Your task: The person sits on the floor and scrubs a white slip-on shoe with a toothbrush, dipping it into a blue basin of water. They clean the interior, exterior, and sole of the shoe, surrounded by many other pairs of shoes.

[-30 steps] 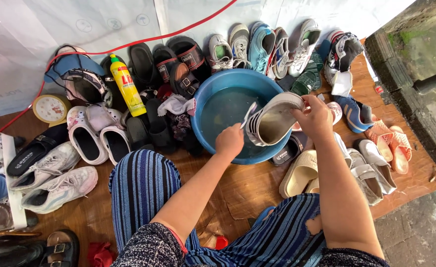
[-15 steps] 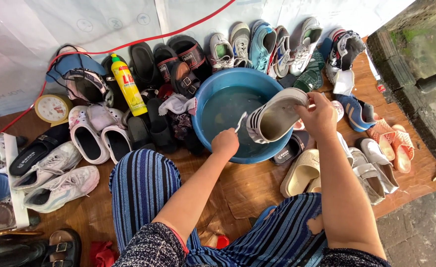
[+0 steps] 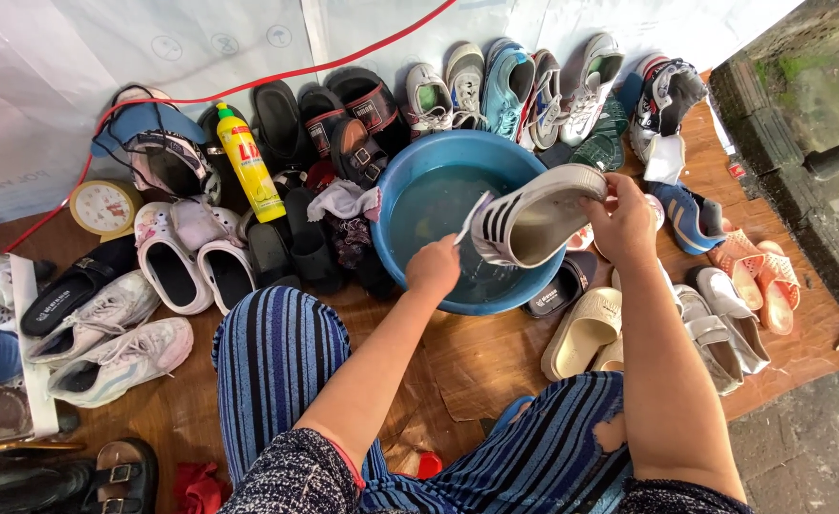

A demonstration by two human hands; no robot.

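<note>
Head view: right hand (image 3: 621,221) gripping white striped shoe (image 3: 532,215) over blue basin (image 3: 410,171). Left hand (image 3: 434,267) closed around white brush (image 3: 473,217), near shoe's toe.

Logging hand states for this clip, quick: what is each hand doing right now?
Left hand: closed on a small white brush, over the blue basin.
Right hand: closed on a white striped shoe, held above the basin.
</note>
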